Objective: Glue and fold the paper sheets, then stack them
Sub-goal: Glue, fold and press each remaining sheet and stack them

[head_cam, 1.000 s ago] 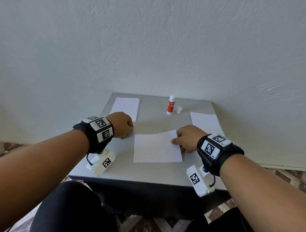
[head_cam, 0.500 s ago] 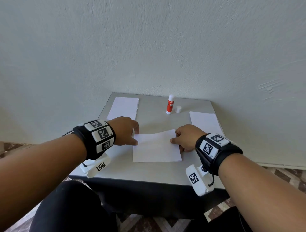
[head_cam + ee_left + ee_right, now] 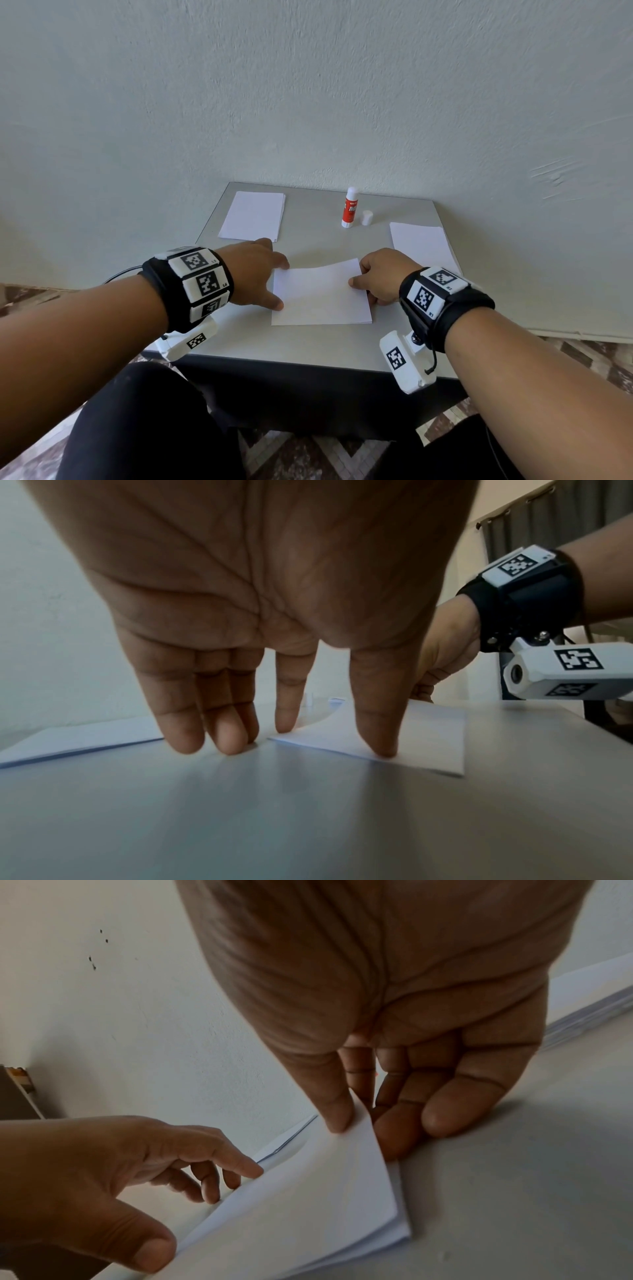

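A white folded paper sheet (image 3: 320, 296) lies in the middle of the grey table (image 3: 308, 346), its upper layer bowed upward. My right hand (image 3: 358, 274) pinches the far right corner of that upper layer between thumb and fingers (image 3: 337, 1118). My left hand (image 3: 281, 284) has straight, spread fingers at the sheet's left edge. Its thumb tip (image 3: 385, 750) presses on the paper (image 3: 431, 737), and the other fingertips (image 3: 232, 745) touch the table beside it. A red and white glue stick (image 3: 350, 207) stands uncapped at the back, its white cap (image 3: 366, 217) next to it.
A pile of white sheets (image 3: 253, 216) lies at the back left of the table and another (image 3: 421, 241) at the right edge. A pale wall rises right behind the table. My dark-clad legs are below the table's front edge.
My left hand has uncurled from a fist and moved right to the sheet's left edge, fingers now spread on it. My right hand has kept its pinch on the right corner.
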